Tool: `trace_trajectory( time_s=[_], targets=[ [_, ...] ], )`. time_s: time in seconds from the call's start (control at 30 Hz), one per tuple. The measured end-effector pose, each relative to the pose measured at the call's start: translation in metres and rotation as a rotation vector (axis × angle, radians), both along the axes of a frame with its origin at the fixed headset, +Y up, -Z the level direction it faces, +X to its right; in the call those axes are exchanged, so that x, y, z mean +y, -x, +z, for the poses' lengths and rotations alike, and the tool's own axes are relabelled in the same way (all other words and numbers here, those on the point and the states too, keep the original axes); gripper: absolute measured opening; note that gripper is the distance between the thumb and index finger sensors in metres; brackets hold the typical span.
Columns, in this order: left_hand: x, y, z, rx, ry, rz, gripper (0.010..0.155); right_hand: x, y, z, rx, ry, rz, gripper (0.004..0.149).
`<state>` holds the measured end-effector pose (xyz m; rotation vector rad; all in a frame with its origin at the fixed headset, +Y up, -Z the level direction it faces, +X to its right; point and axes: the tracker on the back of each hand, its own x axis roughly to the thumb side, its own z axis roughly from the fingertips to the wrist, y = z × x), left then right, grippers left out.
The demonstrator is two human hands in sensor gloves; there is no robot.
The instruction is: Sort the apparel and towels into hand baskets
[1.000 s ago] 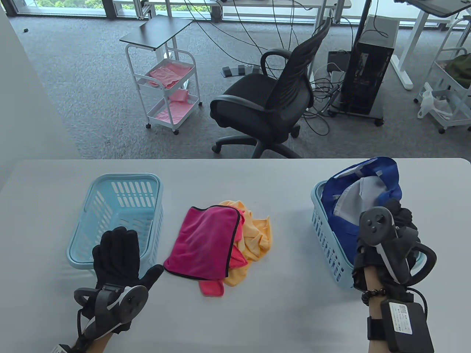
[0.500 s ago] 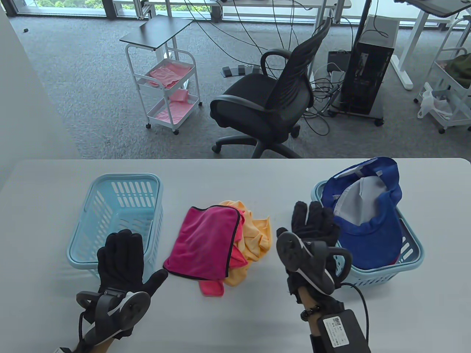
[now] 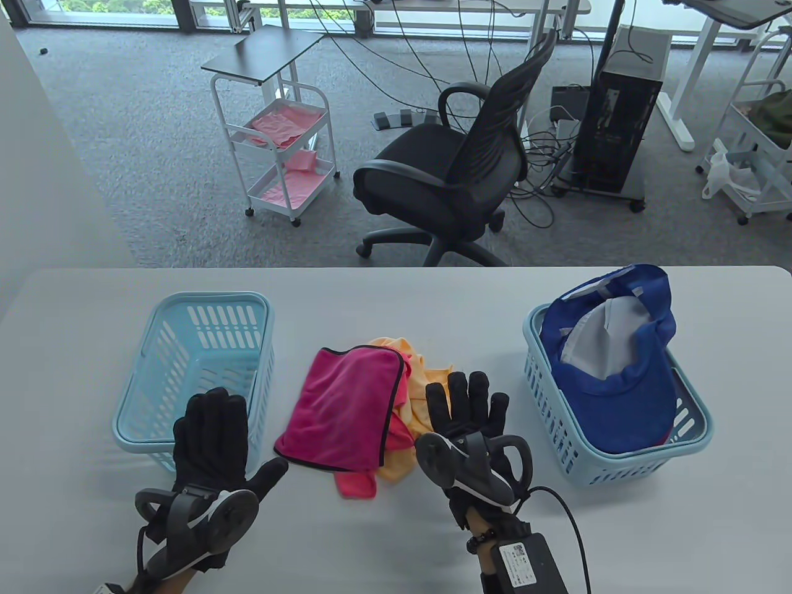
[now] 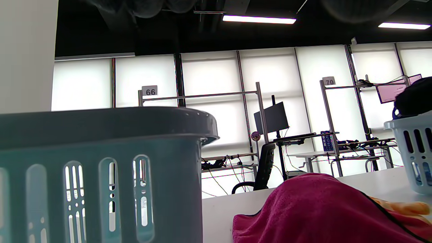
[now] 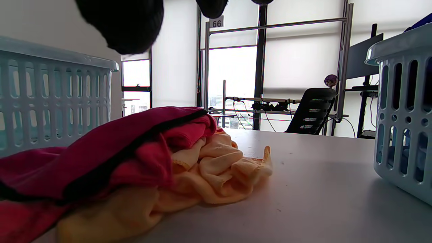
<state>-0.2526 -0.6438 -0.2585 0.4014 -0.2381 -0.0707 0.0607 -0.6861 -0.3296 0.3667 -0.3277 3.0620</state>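
Note:
A magenta towel (image 3: 346, 408) with black trim lies on a yellow towel (image 3: 427, 396) at mid-table; both show in the right wrist view, magenta (image 5: 101, 148) and yellow (image 5: 216, 168). My right hand (image 3: 464, 408) is spread open and empty, just above the yellow towel's right edge. My left hand (image 3: 210, 433) is open and empty in front of the left light-blue basket (image 3: 253, 359), which holds nothing visible. The right light-blue basket (image 3: 544, 396) holds a blue cap (image 3: 619, 371). The left wrist view shows the left basket's wall (image 4: 101, 175) and the magenta towel (image 4: 317, 209).
An office chair (image 3: 458, 161) and a white cart (image 3: 278, 142) stand on the carpet beyond the table's far edge. A computer tower (image 3: 619, 124) stands at the back right. Bare tabletop (image 3: 383, 532) lies in front of the towels.
My right hand has left the right basket, leaving the blue cap in it, and moved left to the towels with fingers spread. My left hand has drifted slightly right and nearer.

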Motion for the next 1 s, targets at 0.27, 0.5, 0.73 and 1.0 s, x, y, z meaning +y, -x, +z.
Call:
trace_trajectory(
  time_s=[0.27,0.5,0.73,1.0],
  targets=[
    [-0.006,-0.023,-0.002,-0.057,0.057,-0.017,0.099,0.003,-0.004,0.004,-0.017,-0.022,-0.053,0.081],
    [-0.009,-0.056,-0.011,-0.133,0.172,-0.005,0.099,0.006,-0.012,0.005,-0.039,-0.028,-0.084,0.080],
    [-0.014,-0.085,-0.042,-0.086,0.311,0.033,0.099,0.010,-0.018,0.010,-0.056,-0.037,-0.133,0.079],
    [-0.045,-0.102,-0.090,0.066,0.534,0.050,0.098,0.008,-0.023,0.011,-0.067,-0.024,-0.169,0.078]
  ],
)
